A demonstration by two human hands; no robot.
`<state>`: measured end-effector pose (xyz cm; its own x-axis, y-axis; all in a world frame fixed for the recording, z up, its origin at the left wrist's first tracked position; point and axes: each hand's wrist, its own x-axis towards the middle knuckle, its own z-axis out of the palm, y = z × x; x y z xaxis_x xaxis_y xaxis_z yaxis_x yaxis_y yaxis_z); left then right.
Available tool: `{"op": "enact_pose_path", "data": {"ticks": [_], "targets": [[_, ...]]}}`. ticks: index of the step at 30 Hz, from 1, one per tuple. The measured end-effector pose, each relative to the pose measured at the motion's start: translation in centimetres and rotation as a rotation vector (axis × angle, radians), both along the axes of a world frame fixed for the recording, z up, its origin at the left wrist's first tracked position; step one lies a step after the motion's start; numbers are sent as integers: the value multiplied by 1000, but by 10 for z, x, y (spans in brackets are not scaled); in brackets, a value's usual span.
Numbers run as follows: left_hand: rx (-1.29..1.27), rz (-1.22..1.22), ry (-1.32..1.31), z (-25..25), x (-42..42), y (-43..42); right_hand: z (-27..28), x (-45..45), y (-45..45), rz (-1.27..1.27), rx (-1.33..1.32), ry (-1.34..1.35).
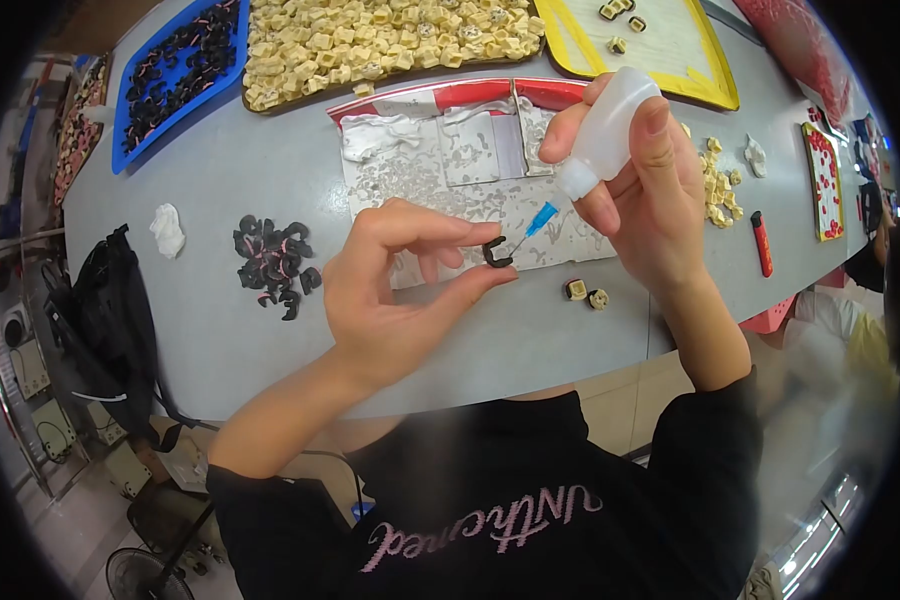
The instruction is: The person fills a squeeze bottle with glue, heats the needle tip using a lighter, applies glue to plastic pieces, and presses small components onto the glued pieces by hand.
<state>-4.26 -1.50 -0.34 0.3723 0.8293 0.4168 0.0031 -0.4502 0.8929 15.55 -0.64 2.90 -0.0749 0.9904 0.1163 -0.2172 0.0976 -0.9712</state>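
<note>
Between the thumb and forefinger of my left hand (400,275) is a small black C-shaped piece (494,252), its opening turned to the right. My right hand (650,190) grips a translucent squeeze bottle (615,125), tilted down to the left. The bottle's blue needle tip (541,219) points at the black piece, and its thin end is at or very close to the piece's opening. Under both hands lies a white sheet (400,185) covered with grey spots. Two small cream and dark pieces (576,290) rest on the table just below the sheet.
Black pieces (270,258) are piled at left, near a crumpled tissue (167,231). Behind stand a blue tray (122,150), a tray of cream pieces (390,40) and a yellow-edged tray (720,75). Cream pieces (720,190) and a red-handled tool (761,245) lie at right.
</note>
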Motion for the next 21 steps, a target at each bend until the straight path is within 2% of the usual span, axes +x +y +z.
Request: {"op": "enact_pose_path", "data": {"ticks": [3, 9, 12, 21], "targets": [[7, -13, 17, 2, -1, 0, -1, -1, 0, -4, -5, -7], [27, 0, -138, -3, 3, 1, -1, -4, -1, 1, -28, -15], [12, -39, -59, 0, 0, 0, -2, -5, -2, -6, -34, -15], [18, -49, -71, 0, -1, 0, 1, -7, -3, -9, -53, -30]]}}
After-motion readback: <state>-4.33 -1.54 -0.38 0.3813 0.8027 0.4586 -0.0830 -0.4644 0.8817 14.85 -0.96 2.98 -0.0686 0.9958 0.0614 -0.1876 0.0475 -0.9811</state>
